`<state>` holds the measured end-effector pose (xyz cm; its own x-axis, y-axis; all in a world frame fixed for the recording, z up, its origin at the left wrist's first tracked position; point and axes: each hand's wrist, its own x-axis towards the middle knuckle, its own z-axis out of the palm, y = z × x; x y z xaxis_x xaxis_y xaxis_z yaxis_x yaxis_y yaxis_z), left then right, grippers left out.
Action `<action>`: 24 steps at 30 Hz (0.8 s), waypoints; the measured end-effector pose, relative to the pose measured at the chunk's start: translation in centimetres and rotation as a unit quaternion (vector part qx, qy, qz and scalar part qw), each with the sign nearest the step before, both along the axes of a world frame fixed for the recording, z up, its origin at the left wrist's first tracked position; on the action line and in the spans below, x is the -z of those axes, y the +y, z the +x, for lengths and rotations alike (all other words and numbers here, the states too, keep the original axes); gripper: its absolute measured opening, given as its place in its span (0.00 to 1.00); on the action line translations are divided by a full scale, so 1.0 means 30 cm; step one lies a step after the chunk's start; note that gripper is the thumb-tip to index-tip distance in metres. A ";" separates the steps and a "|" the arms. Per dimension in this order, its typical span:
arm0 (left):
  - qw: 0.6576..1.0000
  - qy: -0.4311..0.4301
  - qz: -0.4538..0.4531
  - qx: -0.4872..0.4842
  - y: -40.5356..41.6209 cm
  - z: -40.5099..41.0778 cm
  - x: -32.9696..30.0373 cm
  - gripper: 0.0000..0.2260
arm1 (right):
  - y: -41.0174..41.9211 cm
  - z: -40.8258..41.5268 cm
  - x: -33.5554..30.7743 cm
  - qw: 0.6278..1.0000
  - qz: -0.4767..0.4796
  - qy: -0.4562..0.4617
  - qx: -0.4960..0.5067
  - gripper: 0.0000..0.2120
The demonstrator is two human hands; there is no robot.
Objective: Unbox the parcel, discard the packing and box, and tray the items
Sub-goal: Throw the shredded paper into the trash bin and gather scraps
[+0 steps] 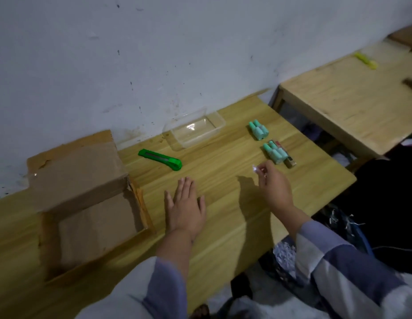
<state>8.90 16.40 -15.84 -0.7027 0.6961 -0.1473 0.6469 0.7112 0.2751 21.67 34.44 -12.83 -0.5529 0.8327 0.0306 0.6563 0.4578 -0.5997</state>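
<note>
Overhead, wooden table [223, 226] abuts scuffed white wall [154, 54].

The surface [223, 203] is pale, smooth-grained wood, the open box [85, 192] matt brown cardboard with torn rough edges, the tray [193, 132] clear glossy plastic, and the cutter [160, 159] shiny green plastic.

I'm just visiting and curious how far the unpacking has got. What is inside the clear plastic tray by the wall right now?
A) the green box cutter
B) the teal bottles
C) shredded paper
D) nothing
D: the clear tray shows only the wood through its bottom, while the teal bottles lie on the table to its right and the green cutter to its left.
</note>
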 end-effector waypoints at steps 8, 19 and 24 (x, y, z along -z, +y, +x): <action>0.974 -0.047 -0.087 0.204 0.200 0.104 -0.026 0.31 | 0.043 0.380 -0.011 0.976 0.065 -0.036 0.203 0.12; 0.964 -0.029 -0.143 0.222 0.222 0.141 0.004 0.38 | 0.190 0.668 0.057 0.946 -0.092 -0.156 0.269 0.19; 0.964 -0.027 -0.143 0.221 0.221 0.133 0.011 0.38 | 0.183 0.638 0.027 0.954 -0.052 -0.114 0.272 0.13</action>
